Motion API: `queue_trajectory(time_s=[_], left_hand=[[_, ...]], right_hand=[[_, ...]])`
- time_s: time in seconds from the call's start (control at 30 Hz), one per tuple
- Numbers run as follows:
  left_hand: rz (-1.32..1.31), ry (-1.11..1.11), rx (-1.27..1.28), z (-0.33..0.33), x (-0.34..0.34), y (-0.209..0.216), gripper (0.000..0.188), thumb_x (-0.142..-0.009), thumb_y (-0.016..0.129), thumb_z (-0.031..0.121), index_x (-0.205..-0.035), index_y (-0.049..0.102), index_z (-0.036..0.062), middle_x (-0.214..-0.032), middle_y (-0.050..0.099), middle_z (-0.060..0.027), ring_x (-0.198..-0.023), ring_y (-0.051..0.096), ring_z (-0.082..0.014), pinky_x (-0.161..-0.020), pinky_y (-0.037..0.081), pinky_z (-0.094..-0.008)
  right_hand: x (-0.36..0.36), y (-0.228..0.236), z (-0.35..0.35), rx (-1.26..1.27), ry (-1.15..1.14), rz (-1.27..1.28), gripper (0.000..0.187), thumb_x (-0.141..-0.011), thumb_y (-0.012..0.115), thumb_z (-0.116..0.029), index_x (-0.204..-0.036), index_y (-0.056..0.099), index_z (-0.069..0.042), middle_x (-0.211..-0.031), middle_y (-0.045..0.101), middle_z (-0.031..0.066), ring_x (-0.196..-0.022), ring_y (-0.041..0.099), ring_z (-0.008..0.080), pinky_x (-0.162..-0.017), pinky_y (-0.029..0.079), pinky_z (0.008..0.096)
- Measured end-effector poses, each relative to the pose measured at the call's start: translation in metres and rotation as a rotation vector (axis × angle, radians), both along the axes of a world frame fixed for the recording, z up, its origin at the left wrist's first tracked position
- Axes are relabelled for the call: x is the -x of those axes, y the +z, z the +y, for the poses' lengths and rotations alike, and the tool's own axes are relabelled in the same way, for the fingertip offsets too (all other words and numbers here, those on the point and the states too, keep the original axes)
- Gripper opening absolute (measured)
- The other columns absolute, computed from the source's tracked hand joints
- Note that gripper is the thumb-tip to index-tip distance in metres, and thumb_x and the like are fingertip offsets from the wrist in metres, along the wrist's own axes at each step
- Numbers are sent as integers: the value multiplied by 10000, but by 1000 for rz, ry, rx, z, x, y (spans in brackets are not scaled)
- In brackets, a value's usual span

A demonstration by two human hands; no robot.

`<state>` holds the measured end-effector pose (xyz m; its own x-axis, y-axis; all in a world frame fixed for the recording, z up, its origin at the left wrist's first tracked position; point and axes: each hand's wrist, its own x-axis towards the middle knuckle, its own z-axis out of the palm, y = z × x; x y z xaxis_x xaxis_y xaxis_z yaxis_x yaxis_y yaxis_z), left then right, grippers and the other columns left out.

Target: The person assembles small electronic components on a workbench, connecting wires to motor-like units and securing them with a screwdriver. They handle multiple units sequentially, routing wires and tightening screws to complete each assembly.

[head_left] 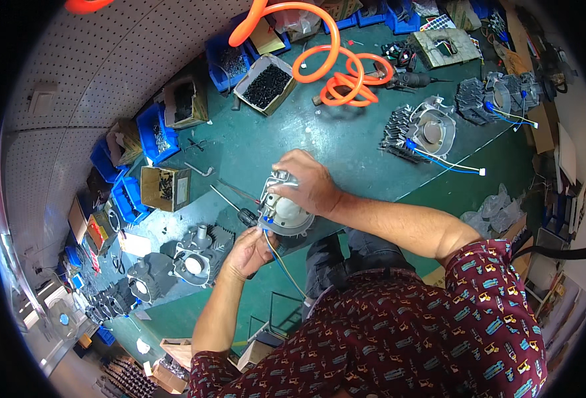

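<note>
Between my hands is a round grey metal housing (294, 222) with a pale dome in its middle, held at the table's near edge. My right hand (306, 182) curls over its far side, fingers closed on the rim. The fingers of my left hand (248, 253) pinch its near left side, where blue and yellow wires (280, 262) come out and hang down. What exactly the left fingertips press on is partly hidden. Just left of the housing, a screwdriver (243, 213) with a dark handle lies on the green table (333, 149).
Finned housings with wires (432, 129) stand at the far right, and several more (193, 265) line the table's left. Open boxes of dark screws (264, 85) and blue bins (155, 132) edge the back. An orange coiled hose (333, 46) hangs over the table near a power driver (409, 79).
</note>
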<state>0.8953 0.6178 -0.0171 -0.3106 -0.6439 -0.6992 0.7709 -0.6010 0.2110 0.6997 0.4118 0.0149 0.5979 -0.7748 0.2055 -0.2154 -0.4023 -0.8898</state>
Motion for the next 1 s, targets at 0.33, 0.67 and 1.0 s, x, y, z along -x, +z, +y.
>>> queue_trajectory(time_s=[0.33, 0.67, 1.0], left_hand=[[-308, -113, 172, -7, 12, 6, 337, -1054, 601, 388, -1008, 655, 58, -797, 653, -53, -659, 591, -163, -588, 461, -305], [-1724, -576, 853, -29, 12, 26, 114, -891, 701, 67, -823, 627, 15, -761, 657, -173, -727, 629, -422, -664, 523, -489], [-934, -387, 345, -19, 6, 22, 293, -1081, 551, 247, -894, 627, 35, -773, 597, -2, -670, 565, -102, -609, 464, -262]], right_hand=[[-1, -3, 2, -18, -17, 2, 387, -805, 834, -252, -1083, 696, -21, -1099, 639, 117, -1072, 629, 318, -910, 538, 407], [-2, -4, 2, -7, -17, 12, 397, -807, 835, -255, -1097, 694, -23, -1105, 643, 132, -1090, 623, 327, -913, 536, 410], [1, 2, -1, -8, 28, 26, 412, -811, 840, -278, -1099, 715, -10, -1110, 656, 128, -1095, 638, 328, -919, 541, 411]])
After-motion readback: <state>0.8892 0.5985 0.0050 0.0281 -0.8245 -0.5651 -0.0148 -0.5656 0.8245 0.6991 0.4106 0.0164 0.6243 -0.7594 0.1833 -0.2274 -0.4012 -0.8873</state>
